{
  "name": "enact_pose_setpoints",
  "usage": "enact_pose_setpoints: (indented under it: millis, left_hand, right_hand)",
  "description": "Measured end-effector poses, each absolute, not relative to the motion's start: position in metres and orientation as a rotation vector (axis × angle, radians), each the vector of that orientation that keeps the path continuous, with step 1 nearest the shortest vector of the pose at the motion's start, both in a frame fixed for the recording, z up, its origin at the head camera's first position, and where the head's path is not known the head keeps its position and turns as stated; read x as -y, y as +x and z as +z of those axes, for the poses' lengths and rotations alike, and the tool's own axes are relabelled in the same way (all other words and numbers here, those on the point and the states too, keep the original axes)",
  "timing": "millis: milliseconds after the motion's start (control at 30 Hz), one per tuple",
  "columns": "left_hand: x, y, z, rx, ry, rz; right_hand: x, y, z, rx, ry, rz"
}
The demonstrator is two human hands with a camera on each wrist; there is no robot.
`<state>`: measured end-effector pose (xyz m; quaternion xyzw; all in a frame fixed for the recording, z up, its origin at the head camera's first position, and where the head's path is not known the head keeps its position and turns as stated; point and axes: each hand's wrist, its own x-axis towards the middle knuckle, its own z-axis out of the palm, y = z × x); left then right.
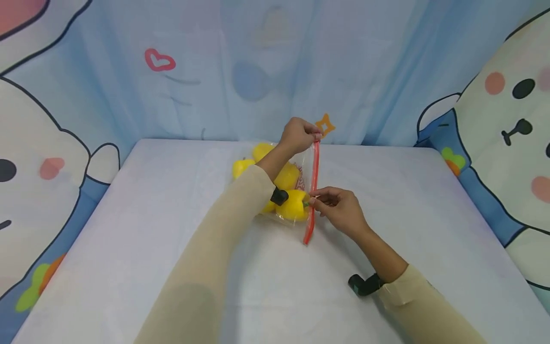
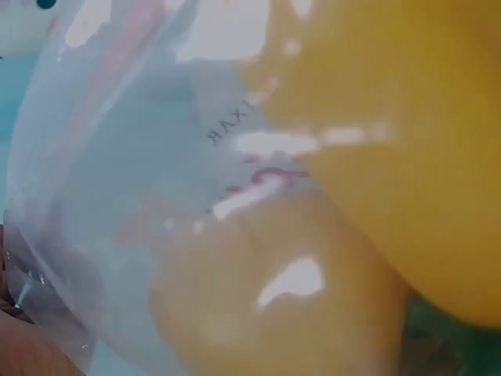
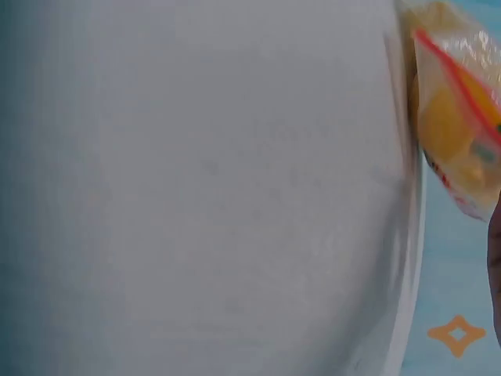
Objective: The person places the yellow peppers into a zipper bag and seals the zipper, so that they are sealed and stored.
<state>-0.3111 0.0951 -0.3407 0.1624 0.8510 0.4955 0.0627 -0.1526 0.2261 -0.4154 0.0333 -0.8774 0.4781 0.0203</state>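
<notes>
A clear zip bag (image 1: 305, 165) with a red zip strip (image 1: 315, 167) lies on the table, its strip facing right. Several yellow bell peppers (image 1: 294, 206) are inside it, one with a green stem close to the strip. At the strip's far end, my left hand (image 1: 297, 136) pinches the edge between thumb and fingers. Lower down, my right hand (image 1: 339, 206) pinches the strip beside that stem. Clear film and yellow peppers (image 2: 391, 125) fill the left wrist view. The right wrist view catches the bag (image 3: 438, 125) at its right edge, with only a sliver of hand.
A white cloth covers the table (image 1: 172, 191). Behind it hangs a light blue curtain (image 1: 193, 105) with cartoon figures at both sides. A black wrist camera (image 1: 364, 285) is strapped to the right wrist, another (image 1: 280, 196) to the left.
</notes>
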Motion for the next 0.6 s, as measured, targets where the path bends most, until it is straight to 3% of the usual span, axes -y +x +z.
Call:
enact_pose_setpoints:
  millis: [167,600]
  left_hand:
    - [-0.0902,-0.3113,-0.3380,-2.537,0.482,1.451]
    - [-0.0842,-0.3173,-0.3351,-2.563,0.441,1.481]
  right_hand:
    - [-0.2250,-0.1640,-0.4164,2.765,0.217,1.493]
    - [-0.2191,-0.1647,-0.4231,2.710,0.178,1.451]
